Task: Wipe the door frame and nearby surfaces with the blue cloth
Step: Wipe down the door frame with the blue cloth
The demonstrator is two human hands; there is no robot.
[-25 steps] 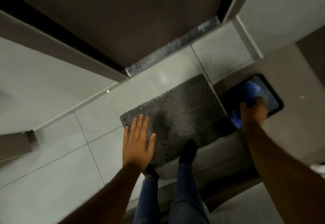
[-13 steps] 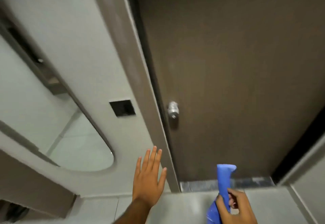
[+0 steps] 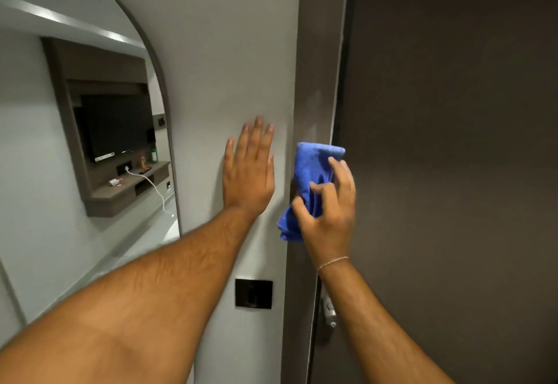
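Blue cloth (image 3: 314,169), one, bunched in the right hand (image 3: 327,214)'s closed grip against the grey-brown door frame (image 3: 317,81); beside it, left hand (image 3: 249,175) flat, fingers spread, holding nothing; metal door handle (image 3: 329,311) below, partly hidden.

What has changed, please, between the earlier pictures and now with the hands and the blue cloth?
The right hand has lifted the blue cloth from low near the floor up against the door frame, above the door knob. The left hand rose too and now lies flat on the wall. The cloth stayed in the right hand, and the door stayed shut.
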